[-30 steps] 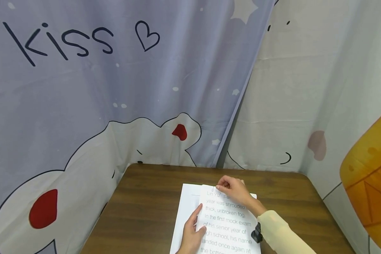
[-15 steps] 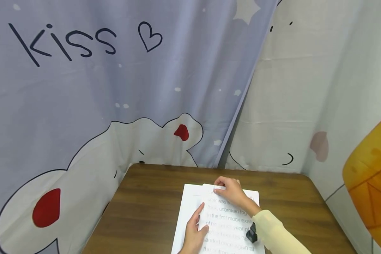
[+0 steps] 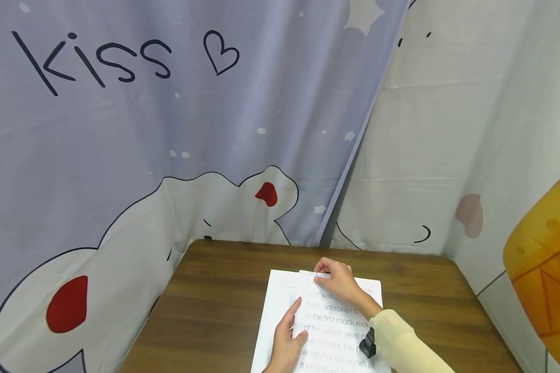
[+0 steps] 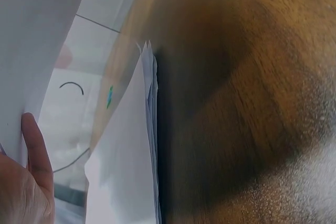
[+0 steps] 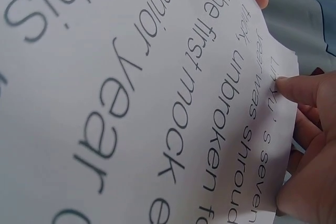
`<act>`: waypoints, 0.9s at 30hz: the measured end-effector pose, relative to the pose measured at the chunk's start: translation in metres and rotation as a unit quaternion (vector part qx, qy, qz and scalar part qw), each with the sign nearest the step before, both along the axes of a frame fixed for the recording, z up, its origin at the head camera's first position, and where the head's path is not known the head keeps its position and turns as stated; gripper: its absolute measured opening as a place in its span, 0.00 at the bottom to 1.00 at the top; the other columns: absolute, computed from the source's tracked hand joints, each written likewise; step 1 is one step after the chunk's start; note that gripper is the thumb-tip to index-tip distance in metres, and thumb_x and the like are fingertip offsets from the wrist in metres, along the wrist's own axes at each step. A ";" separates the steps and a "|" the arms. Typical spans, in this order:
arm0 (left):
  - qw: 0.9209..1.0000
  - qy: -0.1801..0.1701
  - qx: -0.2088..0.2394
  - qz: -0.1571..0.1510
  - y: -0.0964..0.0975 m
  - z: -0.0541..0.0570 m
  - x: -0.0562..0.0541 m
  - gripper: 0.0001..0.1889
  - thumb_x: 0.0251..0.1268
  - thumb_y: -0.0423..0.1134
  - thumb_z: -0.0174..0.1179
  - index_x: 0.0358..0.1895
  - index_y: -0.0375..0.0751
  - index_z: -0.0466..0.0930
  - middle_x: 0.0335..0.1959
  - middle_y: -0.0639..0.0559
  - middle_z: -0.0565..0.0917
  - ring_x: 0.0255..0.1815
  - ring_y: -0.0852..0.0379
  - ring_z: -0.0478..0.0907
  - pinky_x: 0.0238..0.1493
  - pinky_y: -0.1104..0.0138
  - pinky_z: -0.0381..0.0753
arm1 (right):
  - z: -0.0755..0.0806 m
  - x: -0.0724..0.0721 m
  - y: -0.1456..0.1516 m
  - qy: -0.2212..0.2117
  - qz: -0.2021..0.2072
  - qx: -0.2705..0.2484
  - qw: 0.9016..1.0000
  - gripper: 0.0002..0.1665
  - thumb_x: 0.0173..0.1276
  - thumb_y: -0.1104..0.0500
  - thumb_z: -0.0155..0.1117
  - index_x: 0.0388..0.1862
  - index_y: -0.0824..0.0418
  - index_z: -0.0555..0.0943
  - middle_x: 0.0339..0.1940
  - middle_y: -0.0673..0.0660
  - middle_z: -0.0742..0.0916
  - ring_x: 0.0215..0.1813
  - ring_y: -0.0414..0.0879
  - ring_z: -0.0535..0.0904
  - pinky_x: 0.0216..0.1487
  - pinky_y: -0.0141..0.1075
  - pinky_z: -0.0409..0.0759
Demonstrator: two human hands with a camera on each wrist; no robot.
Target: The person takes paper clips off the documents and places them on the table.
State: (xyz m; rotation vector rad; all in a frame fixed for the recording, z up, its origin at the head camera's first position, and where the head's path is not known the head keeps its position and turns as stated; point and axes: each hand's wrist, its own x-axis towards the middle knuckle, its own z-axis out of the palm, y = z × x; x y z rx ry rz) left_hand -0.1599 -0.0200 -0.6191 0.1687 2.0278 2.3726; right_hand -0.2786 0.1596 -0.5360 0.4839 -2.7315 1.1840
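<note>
Several printed sheets of paper (image 3: 331, 331) are held tilted up over the table, with large lines of text facing me. My left hand (image 3: 287, 344) grips their left edge, thumb on the front and fingers reaching behind. At the top edge, my right hand (image 3: 338, 282) pinches the paper; its thumb (image 5: 299, 88) presses on the first text line in the right wrist view. A thin line, like part of a wire clip, shows by those fingertips in the head view. Behind and left lies a white stack of paper (image 3: 280, 282), its layered edge visible in the left wrist view.
The brown wooden table (image 3: 214, 300) runs back to a printed curtain (image 3: 242, 129). A small green object (image 4: 109, 97) shows beyond the paper stack in the left wrist view. A black device (image 3: 367, 344) sits at the right wrist.
The right hand has slid a little left along the top edge and covers more of the first text line. The left hand keeps its grip.
</note>
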 end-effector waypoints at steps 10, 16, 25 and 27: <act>1.000 0.014 -0.006 -0.001 0.002 0.001 0.000 0.44 0.58 0.15 0.55 0.82 0.42 0.64 0.78 0.33 0.70 0.63 0.45 0.83 0.53 0.68 0.87 | 0.000 0.003 0.001 -0.007 0.018 0.002 1.000 0.11 0.68 0.64 0.71 0.40 0.49 0.80 0.38 0.43 0.91 0.44 0.43 0.82 0.60 0.47 0.59; 1.000 0.028 -0.009 -0.001 0.005 0.003 -0.001 0.45 0.57 0.15 0.56 0.82 0.42 0.65 0.80 0.35 0.68 0.65 0.46 0.82 0.56 0.69 0.85 | 0.000 0.005 0.002 0.004 0.016 -0.010 1.000 0.08 0.71 0.63 0.68 0.44 0.53 0.79 0.46 0.50 0.92 0.49 0.48 0.84 0.59 0.48 0.59; 1.000 0.017 -0.003 -0.004 0.007 0.002 0.002 0.44 0.58 0.16 0.56 0.82 0.42 0.64 0.80 0.34 0.68 0.64 0.45 0.83 0.55 0.69 0.85 | -0.003 0.002 0.004 -0.010 0.018 -0.042 0.999 0.09 0.74 0.65 0.66 0.47 0.55 0.77 0.38 0.45 0.87 0.47 0.44 0.82 0.64 0.51 0.56; 1.000 0.019 -0.010 -0.002 0.008 0.001 0.003 0.44 0.58 0.16 0.56 0.82 0.42 0.64 0.81 0.35 0.67 0.64 0.46 0.83 0.56 0.69 0.85 | -0.004 0.001 0.004 -0.012 0.017 -0.048 0.999 0.10 0.74 0.66 0.66 0.48 0.55 0.77 0.38 0.45 0.86 0.47 0.43 0.81 0.66 0.51 0.56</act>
